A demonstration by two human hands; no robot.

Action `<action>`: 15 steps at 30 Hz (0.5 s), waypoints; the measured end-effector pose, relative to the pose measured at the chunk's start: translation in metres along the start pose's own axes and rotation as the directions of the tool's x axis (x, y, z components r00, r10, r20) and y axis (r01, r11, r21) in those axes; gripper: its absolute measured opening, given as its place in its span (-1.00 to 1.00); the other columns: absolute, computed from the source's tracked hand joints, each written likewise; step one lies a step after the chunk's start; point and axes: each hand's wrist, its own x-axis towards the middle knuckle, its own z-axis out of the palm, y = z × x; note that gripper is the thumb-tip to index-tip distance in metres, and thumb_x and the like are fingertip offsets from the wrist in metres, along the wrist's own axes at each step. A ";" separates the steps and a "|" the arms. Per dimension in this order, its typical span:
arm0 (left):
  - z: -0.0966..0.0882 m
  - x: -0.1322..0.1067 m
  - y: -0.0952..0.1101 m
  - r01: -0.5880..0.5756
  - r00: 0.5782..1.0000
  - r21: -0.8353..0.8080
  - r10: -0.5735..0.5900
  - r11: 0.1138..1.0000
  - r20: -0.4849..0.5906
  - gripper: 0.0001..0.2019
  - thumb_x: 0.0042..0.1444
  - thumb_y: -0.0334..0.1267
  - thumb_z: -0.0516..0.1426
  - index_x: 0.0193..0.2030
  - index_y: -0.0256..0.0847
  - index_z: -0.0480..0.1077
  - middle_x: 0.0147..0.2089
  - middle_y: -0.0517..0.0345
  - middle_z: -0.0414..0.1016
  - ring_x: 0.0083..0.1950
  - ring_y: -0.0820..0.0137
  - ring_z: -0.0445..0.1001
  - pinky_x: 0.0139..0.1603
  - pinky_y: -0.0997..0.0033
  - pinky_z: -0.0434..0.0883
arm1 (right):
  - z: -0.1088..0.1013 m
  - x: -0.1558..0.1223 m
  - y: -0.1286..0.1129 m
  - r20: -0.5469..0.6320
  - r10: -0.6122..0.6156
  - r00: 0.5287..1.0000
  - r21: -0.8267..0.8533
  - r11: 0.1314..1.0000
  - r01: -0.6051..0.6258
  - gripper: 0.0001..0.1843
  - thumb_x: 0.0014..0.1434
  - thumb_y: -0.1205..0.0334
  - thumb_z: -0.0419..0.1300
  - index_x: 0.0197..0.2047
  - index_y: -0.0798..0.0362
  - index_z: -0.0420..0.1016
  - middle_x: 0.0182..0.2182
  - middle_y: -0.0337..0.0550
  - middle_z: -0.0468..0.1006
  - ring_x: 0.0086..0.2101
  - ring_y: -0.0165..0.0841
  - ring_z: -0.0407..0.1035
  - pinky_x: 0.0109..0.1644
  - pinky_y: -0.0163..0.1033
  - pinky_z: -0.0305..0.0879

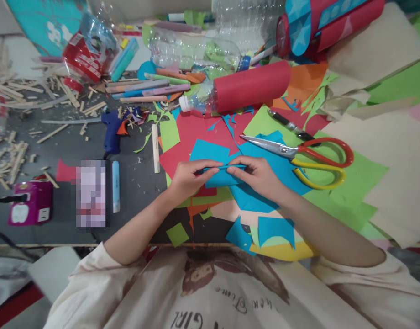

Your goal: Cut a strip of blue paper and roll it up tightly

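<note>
My left hand point(191, 176) and my right hand point(256, 173) meet over a small piece of blue paper point(221, 176) and both pinch its folded upper edge, fingers closed on it. The paper lies on a litter of red, blue and green paper sheets point(196, 132). Scissors with red and yellow handles point(309, 155) lie just beyond my right hand, blades pointing left.
A red paper-wrapped bottle point(251, 87) lies behind the scissors, with clear plastic bottles point(196, 52) further back. A blue glue gun point(111, 130), glue sticks point(155, 148), wooden sticks point(11, 155) and a purple power block point(32, 203) sit on the left. Paper scraps point(275, 230) hang at the table's near edge.
</note>
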 end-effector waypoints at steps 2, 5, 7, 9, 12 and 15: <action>0.000 0.000 0.001 -0.020 1.000 -0.010 0.020 1.000 -0.011 -0.82 0.11 -0.21 0.14 -0.24 -0.17 0.56 -0.21 0.14 0.63 -0.21 0.39 0.59 -0.25 0.53 0.47 | 0.000 0.000 0.000 -0.006 0.010 1.000 0.006 1.000 -0.010 -0.81 0.10 0.13 0.18 -0.41 0.07 0.47 -0.52 -0.26 0.47 -0.55 -0.49 0.18 -0.48 -0.34 0.08; -0.001 0.000 0.001 -0.043 0.999 -0.021 0.042 0.999 -0.027 -0.84 0.11 -0.24 0.15 -0.25 -0.17 0.56 -0.22 0.14 0.63 -0.20 0.38 0.60 -0.22 0.51 0.49 | 0.000 0.000 -0.001 0.003 0.034 0.999 0.043 0.999 -0.034 -0.81 0.09 0.12 0.19 -0.41 0.07 0.46 -0.53 -0.25 0.46 -0.56 -0.49 0.20 -0.49 -0.34 0.12; -0.001 0.000 0.001 -0.049 0.998 -0.028 0.048 0.998 -0.040 -0.84 0.11 -0.24 0.15 -0.26 -0.16 0.56 -0.22 0.14 0.63 -0.20 0.37 0.60 -0.21 0.50 0.50 | -0.001 0.000 -0.002 0.010 0.042 0.999 0.067 0.997 -0.043 -0.79 0.10 0.10 0.18 -0.43 0.07 0.46 -0.57 -0.27 0.42 -0.58 -0.50 0.18 -0.52 -0.35 0.11; -0.001 0.000 0.001 -0.056 0.997 -0.034 0.055 0.998 -0.047 -0.84 0.11 -0.23 0.15 -0.26 -0.16 0.56 -0.22 0.13 0.63 -0.20 0.37 0.60 -0.20 0.49 0.51 | -0.001 0.000 -0.002 0.009 0.041 0.999 0.080 0.996 -0.041 -0.78 0.11 0.10 0.17 -0.44 0.06 0.45 -0.61 -0.30 0.37 -0.60 -0.51 0.16 -0.54 -0.36 0.10; -0.001 0.000 0.001 -0.058 0.998 -0.030 0.057 0.998 -0.041 -0.85 0.10 -0.24 0.15 -0.27 -0.16 0.55 -0.22 0.12 0.63 -0.20 0.38 0.60 -0.20 0.49 0.51 | -0.001 0.000 -0.001 0.005 0.050 0.999 0.100 0.994 -0.050 -0.79 0.11 0.10 0.18 -0.43 0.06 0.46 -0.61 -0.31 0.37 -0.61 -0.52 0.18 -0.55 -0.37 0.15; -0.001 0.001 0.001 -0.064 0.997 -0.024 0.063 0.998 -0.035 -0.85 0.10 -0.24 0.14 -0.28 -0.15 0.55 -0.23 0.13 0.63 -0.20 0.39 0.59 -0.18 0.47 0.51 | 0.000 0.000 0.001 0.001 0.079 0.997 0.151 0.985 -0.078 -0.80 0.08 0.10 0.20 -0.41 0.06 0.46 -0.55 -0.28 0.43 -0.60 -0.51 0.23 -0.53 -0.36 0.25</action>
